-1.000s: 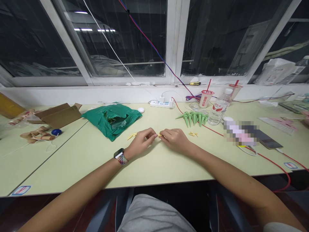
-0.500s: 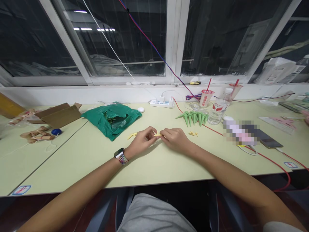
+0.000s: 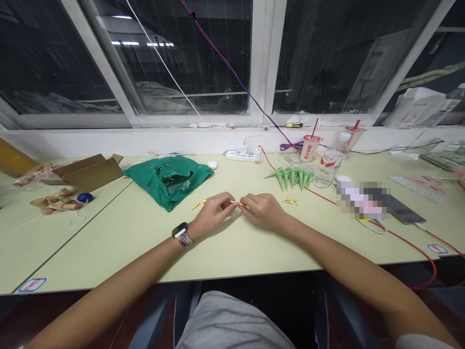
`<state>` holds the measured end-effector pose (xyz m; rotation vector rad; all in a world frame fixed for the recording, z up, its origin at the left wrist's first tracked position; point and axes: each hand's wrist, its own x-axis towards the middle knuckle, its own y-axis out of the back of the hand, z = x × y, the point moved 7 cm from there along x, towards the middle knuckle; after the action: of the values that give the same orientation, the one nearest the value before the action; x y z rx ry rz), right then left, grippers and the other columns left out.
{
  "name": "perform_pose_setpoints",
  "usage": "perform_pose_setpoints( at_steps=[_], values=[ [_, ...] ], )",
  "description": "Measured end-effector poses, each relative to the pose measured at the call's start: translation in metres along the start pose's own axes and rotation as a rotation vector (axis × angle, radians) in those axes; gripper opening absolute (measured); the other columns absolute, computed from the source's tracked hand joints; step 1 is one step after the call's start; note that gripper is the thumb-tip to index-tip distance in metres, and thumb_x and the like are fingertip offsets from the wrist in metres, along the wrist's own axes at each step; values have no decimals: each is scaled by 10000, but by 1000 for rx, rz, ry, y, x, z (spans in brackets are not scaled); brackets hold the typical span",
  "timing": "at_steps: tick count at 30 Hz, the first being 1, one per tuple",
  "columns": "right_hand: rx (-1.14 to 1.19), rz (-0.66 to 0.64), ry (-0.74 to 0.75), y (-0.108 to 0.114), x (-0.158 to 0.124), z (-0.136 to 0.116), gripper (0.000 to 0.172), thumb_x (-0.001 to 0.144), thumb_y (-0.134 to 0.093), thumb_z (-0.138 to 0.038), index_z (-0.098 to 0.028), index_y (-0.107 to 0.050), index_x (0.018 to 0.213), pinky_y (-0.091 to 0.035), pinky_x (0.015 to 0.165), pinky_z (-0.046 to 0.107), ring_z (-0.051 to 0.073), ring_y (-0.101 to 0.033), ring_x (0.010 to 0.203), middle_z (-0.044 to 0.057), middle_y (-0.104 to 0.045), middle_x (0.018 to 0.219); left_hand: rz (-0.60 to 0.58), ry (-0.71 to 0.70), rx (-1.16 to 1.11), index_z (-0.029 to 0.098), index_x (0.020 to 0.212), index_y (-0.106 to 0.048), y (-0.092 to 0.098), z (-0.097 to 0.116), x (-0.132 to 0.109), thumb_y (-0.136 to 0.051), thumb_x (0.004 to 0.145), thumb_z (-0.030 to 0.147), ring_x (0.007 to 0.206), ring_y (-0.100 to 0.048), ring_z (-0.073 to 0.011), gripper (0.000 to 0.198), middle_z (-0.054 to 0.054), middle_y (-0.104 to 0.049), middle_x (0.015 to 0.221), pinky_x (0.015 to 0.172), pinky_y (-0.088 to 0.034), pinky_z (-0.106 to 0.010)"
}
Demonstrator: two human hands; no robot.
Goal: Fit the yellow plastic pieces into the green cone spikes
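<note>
Both hands meet over the middle of the table. My left hand [image 3: 215, 212] is closed in a pinch on one end of a small yellow piece [image 3: 236, 202]. The fingers of my right hand [image 3: 265, 211] are also closed at the yellow part and cover much of it; its exact kind is too small to tell. Beside my left hand lie several slim yellow pieces [image 3: 197, 204]. To the right of my right hand is a little group of smaller yellow pieces [image 3: 290, 201]. Several green spike-shaped pieces [image 3: 290, 176] lie behind that group.
A torn green plastic bag [image 3: 145, 175] lies behind my left hand. At the right are a water bottle [image 3: 327, 169], a lidded cup [image 3: 310, 149], a phone [image 3: 405, 208] and a red cable [image 3: 403, 242]. Wooden toys [image 3: 60, 201] and cardboard [image 3: 90, 173] sit left, a power strip [image 3: 243, 155] behind.
The yellow piece between my fingertips has shifted, and less of it shows. Both hands stay in nearly the same place, with only the fingers moving slightly.
</note>
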<state>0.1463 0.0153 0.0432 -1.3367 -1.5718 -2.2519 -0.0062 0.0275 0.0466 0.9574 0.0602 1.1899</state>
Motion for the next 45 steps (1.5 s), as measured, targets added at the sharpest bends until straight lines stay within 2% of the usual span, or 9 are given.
perform_pose_setpoints(
  at_steps=[7,13,17,23,28,32,35,41,45],
  values=[
    [12,-1,10,2,0,-2,245,1072,-478,-260,-180,-638,905,-263,599,316,133,-539,600,25,-687,790,-35,-30,59,192,704,-481,-1,2,0,-484,1088,421,689,-488,-148,447,11,-501,706,673,-377,-310],
    [31,-3,6,6,2,-3,223,1063,-483,-240,-177,-659,941,-279,603,310,133,-553,618,33,-701,824,-31,17,-10,205,962,-625,-3,-4,-1,-544,1055,459,714,-595,-155,283,-7,-630,829,662,-460,-288],
    [38,1,5,6,2,-3,214,1061,-481,-230,-176,-666,967,-281,594,310,134,-556,618,35,-707,832,-30,47,-117,218,1139,-599,-5,-7,-2,-579,1041,460,730,-685,-161,262,3,-680,828,693,-536,-282],
    [43,11,-9,7,1,-2,197,1037,-493,-212,-171,-676,977,-295,594,307,135,-556,611,34,-704,820,-23,10,-118,212,1132,-685,-3,-3,0,-575,1046,437,719,-686,-139,265,-50,-708,1002,705,-563,-282],
    [81,6,-84,8,1,7,148,958,-518,-173,-185,-666,965,-319,592,298,143,-581,628,30,-706,816,-35,-45,-40,240,1167,-761,-2,-2,0,-542,1062,410,794,-666,-158,296,-57,-668,974,719,-547,-289],
    [151,34,-207,16,1,33,163,935,-521,-164,-201,-658,1015,-360,610,271,133,-608,640,28,-738,877,17,-85,-8,236,1154,-770,8,-5,3,-526,1064,391,885,-675,-184,303,-75,-693,1013,756,-552,-306],
    [151,20,-352,24,-5,70,154,924,-538,-188,-208,-660,1017,-382,638,268,147,-626,661,26,-748,886,98,-63,37,227,1123,-761,28,-15,7,-540,1053,387,930,-677,-190,282,-77,-707,1049,757,-546,-299],
    [81,-249,-633,35,-44,154,120,877,-587,-236,-203,-702,877,-395,684,294,199,-643,779,66,-765,948,141,42,256,196,1088,-743,62,-57,14,-491,1051,400,998,-656,-232,327,-91,-716,1083,892,-500,-365],
    [115,-432,-708,33,-65,179,139,860,-615,-267,-189,-722,821,-393,671,289,205,-653,822,74,-769,948,105,71,374,178,1060,-718,65,-80,16,-422,1059,383,1025,-617,-268,360,-107,-710,1054,939,-460,-405]
  ],
)
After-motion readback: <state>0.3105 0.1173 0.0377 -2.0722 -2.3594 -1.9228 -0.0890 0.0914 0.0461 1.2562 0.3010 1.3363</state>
